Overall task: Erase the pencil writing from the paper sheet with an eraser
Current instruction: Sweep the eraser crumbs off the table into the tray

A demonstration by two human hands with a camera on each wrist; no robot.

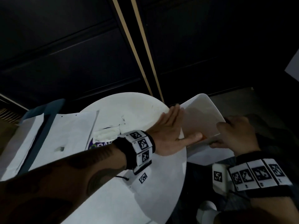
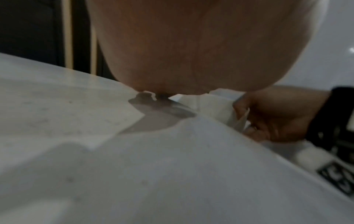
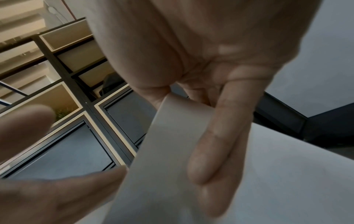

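Sheet: the paper (image 1: 200,117) curls up off the right edge of the round white surface (image 1: 158,183), held between both hands.
Left hand (image 1: 171,135): fingers straight, flat against the sheet's left side.
Right hand (image 1: 236,133): grip closed on the sheet's near right edge, pinching it.
Other papers (image 1: 64,135): lying at the surface's left.
Eraser: cannot tell where.

white paper sheet (image 1: 200,117), curled, off table's edge
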